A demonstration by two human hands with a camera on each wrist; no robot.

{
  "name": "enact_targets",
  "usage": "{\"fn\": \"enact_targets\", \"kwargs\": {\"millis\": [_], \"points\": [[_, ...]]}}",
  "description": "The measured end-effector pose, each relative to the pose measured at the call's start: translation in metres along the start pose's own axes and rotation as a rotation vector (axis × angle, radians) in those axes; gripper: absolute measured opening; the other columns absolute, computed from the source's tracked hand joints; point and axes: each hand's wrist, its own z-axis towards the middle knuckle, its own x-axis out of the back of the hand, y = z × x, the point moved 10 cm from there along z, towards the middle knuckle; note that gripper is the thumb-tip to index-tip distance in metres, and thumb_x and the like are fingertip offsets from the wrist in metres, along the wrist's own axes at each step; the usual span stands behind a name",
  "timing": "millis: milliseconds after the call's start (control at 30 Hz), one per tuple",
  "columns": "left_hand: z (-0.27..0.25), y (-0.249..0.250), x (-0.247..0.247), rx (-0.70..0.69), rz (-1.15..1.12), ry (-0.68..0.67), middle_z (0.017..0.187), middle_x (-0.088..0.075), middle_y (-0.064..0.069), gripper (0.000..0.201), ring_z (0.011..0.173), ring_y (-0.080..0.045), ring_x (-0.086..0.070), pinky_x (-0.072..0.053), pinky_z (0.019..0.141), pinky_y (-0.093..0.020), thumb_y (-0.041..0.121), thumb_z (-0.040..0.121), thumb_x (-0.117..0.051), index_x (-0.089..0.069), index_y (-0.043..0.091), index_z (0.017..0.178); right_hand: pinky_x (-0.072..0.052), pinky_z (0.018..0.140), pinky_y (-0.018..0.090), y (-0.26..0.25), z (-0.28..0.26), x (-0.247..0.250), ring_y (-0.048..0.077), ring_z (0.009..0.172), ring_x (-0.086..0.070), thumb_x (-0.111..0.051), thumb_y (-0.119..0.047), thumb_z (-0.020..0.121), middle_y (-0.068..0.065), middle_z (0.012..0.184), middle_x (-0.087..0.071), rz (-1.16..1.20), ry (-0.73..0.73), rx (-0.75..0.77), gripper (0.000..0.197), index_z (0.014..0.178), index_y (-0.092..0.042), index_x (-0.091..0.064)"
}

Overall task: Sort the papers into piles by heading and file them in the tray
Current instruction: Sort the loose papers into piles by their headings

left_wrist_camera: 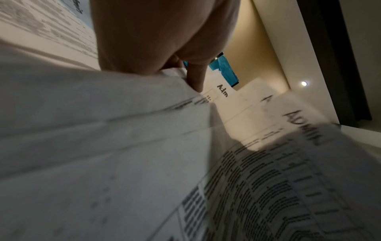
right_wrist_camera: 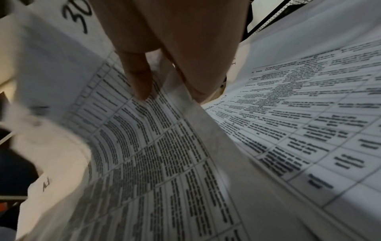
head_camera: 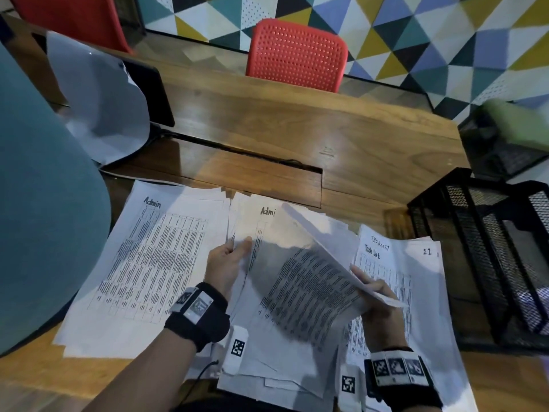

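Three groups of printed papers lie on the wooden table. An "Admin" pile (head_camera: pixel 154 257) sits at the left and a "Task list" pile (head_camera: pixel 389 260) at the right. Between them is a middle stack (head_camera: pixel 264 221) whose exposed sheet is headed "Admi". My left hand (head_camera: pixel 234 251) grips this stack's left edge, thumb on top; close up, the left hand (left_wrist_camera: pixel 185 73) curls round the edge. My right hand (head_camera: pixel 368 283) pinches a lifted, curling sheet (head_camera: pixel 320 245) by its right edge. The right hand (right_wrist_camera: pixel 164 91) holds that sheet (right_wrist_camera: pixel 144 146) above the Task list pile (right_wrist_camera: pixel 309 114). The black mesh tray (head_camera: pixel 490 248) stands at the right.
A red chair (head_camera: pixel 297 55) stands behind the table. A large teal rounded shape (head_camera: pixel 44 203) fills the left edge. A loose white sheet (head_camera: pixel 101 93) drapes over a dark screen at the back left. A cable slot (head_camera: pixel 237 156) crosses the table. A blurred green object (head_camera: pixel 517 120) sits above the tray.
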Motion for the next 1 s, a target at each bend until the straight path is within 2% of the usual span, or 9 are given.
{"fn": "enact_targets", "kwargs": {"millis": [133,200,267,367,500,733,800,900,1000], "points": [[-0.004,0.001,-0.010,0.018,-0.030,-0.079,0.100,-0.077,-0.012,0.043,0.101,-0.033,-0.071,-0.059,0.082,-0.042,0.030,0.069,-0.077,-0.073,0.006,0.104,-0.046,0.077,0.042,0.011,0.003,0.008,0.021,0.090,-0.071,-0.047,0.008,0.087,0.009,0.095,-0.075,0.015,0.042,-0.106,0.041,0.056,-0.017,-0.059],[-0.005,0.004,-0.013,0.003,-0.048,-0.101,0.099,-0.077,-0.015,0.039,0.101,-0.037,-0.071,-0.059,0.079,-0.042,0.025,0.066,-0.078,-0.074,0.006,0.100,-0.049,0.070,0.037,0.012,0.003,0.009,0.017,0.075,-0.069,-0.066,-0.005,0.080,0.004,0.080,-0.072,-0.036,0.060,-0.088,0.013,0.070,-0.011,-0.061],[-0.007,0.008,-0.015,-0.021,-0.036,-0.106,0.099,-0.076,-0.018,0.037,0.099,-0.037,-0.071,-0.060,0.076,-0.036,0.022,0.070,-0.080,-0.073,0.001,0.101,-0.057,0.067,0.032,0.007,0.002,0.011,0.019,0.078,-0.069,-0.082,-0.014,0.066,0.008,0.087,-0.071,-0.088,0.094,-0.033,0.036,0.094,-0.003,-0.063],[-0.010,0.011,-0.016,-0.003,-0.039,-0.107,0.101,-0.076,-0.019,0.029,0.098,-0.035,-0.072,-0.059,0.083,-0.038,0.024,0.085,-0.075,-0.072,0.000,0.101,-0.059,0.071,0.031,0.001,0.000,0.008,0.023,0.085,-0.070,-0.071,0.002,0.067,0.010,0.095,-0.072,-0.131,0.108,-0.015,0.040,0.106,-0.001,-0.060],[-0.011,0.011,-0.018,0.021,-0.042,-0.108,0.099,-0.076,-0.018,0.025,0.098,-0.032,-0.070,-0.055,0.091,-0.042,0.031,0.090,-0.069,-0.073,0.007,0.093,-0.055,0.065,0.032,-0.004,0.000,0.010,0.029,0.079,-0.065,-0.056,0.014,0.079,0.011,0.083,-0.072,-0.167,0.125,0.036,0.010,0.086,0.007,-0.060],[-0.001,-0.005,-0.005,0.111,-0.021,-0.054,0.138,-0.059,-0.011,0.076,0.123,-0.039,-0.058,-0.043,0.106,-0.059,0.068,0.060,-0.084,-0.068,0.011,0.107,-0.054,0.074,0.037,0.014,0.006,0.015,0.021,0.083,-0.070,-0.042,0.011,0.088,0.006,0.084,-0.073,0.051,0.099,-0.078,0.030,0.073,-0.003,-0.062],[-0.010,0.004,-0.015,0.116,0.030,-0.123,0.129,-0.065,-0.017,0.068,0.118,-0.040,-0.062,-0.046,0.105,-0.054,0.067,0.076,-0.072,-0.071,0.003,0.101,-0.052,0.068,0.033,0.018,0.007,0.015,0.021,0.071,-0.066,-0.043,0.013,0.085,0.006,0.073,-0.069,0.056,0.096,-0.091,0.042,0.059,-0.014,-0.061],[-0.018,0.016,-0.031,0.046,0.084,-0.210,0.121,-0.071,-0.012,0.056,0.117,-0.026,-0.065,-0.043,0.108,-0.043,0.055,0.095,-0.053,-0.072,0.006,0.114,-0.050,0.065,0.035,0.015,0.008,0.014,0.023,0.068,-0.059,-0.050,0.016,0.076,0.010,0.075,-0.062,-0.003,0.120,-0.072,0.031,0.078,-0.010,-0.066],[-0.009,0.017,-0.017,-0.003,0.079,-0.049,0.134,-0.064,-0.005,0.049,0.126,-0.018,-0.055,-0.035,0.113,-0.040,0.051,0.093,-0.059,-0.070,0.010,0.118,-0.047,0.069,0.036,0.014,0.008,0.016,0.024,0.073,-0.059,-0.059,0.014,0.068,0.011,0.082,-0.063,-0.032,0.144,-0.047,0.029,0.092,-0.001,-0.062]]}}
